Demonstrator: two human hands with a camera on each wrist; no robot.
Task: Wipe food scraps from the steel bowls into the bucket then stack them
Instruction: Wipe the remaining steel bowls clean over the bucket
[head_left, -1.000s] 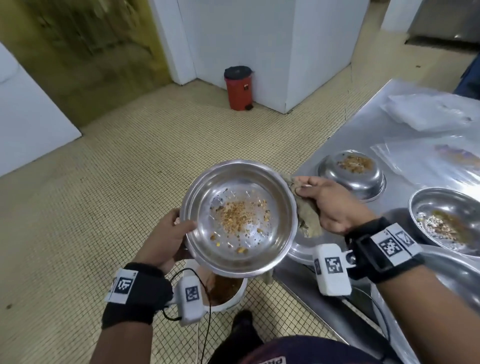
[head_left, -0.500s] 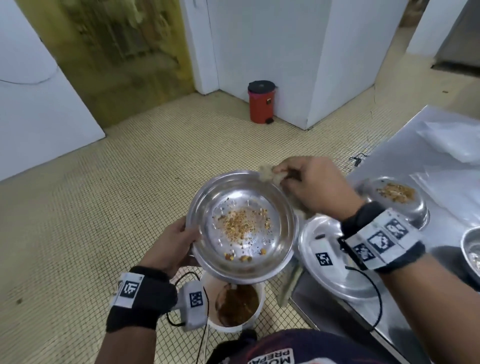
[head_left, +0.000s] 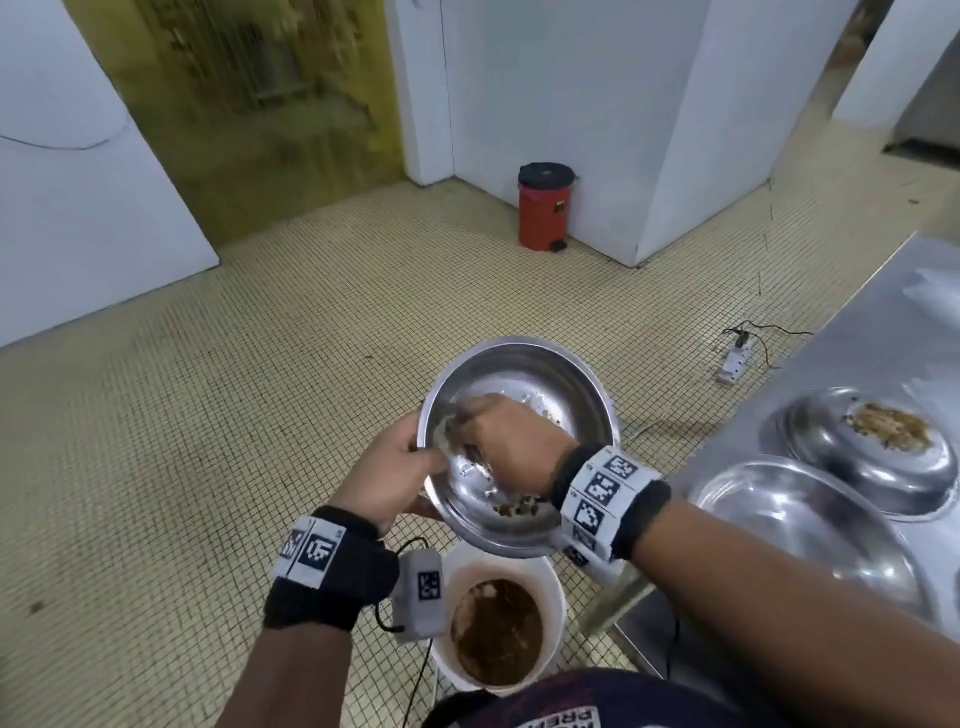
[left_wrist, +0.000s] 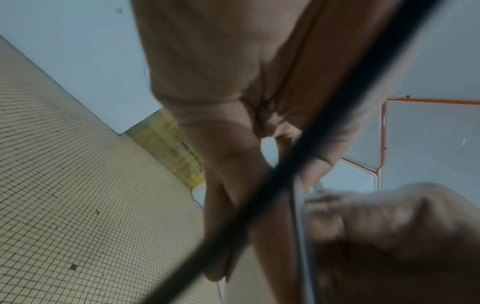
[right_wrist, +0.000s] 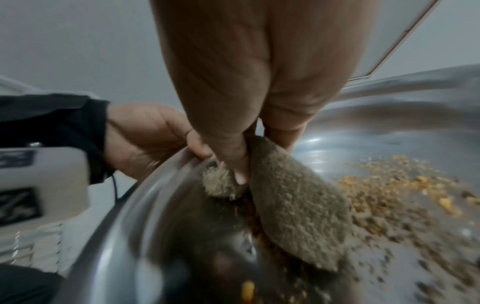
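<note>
Yellowish small-tile floor (head_left: 218, 415) fills most of the head view, with a steel desk (head_left: 852, 332) running along the 3 o'clock edge. We've got the steel bowl (head_left: 540, 374) up in the air, tipped toward us right above the white bucket (head_left: 558, 597) sitting at 6 o'clock, which already has brown slop in it.

Our left hand (head_left: 387, 470) grips the bowl's rim at its 9 o'clock side, thumb hooked over the inside edge and the rest of the fingers under the wall. Our right hand (head_left: 506, 449) is down inside the bowl, fingers pinched shut around a scruffy tan cloth (right_wrist: 293, 205), pressing it against the metal. The scraps (head_left: 519, 506) sit low in the bowl near the lip facing the bucket.

Handling-wise, we'd guess the bowl is light and rigid, but thin polished steel with greasy crumbs on it is going to be slippery, so a rim pinch like this one seems the sane place to hold; the curved wall gives nothing to grab. The cloth is soft and floppy, so it only scrapes where fingertips back it.

Two more bowls wait on the desk around 3 to 4 o'clock: a dirty bowl (head_left: 872, 447) with food still in it and a nearer bowl (head_left: 810, 530) that looks fairly clean.
</note>
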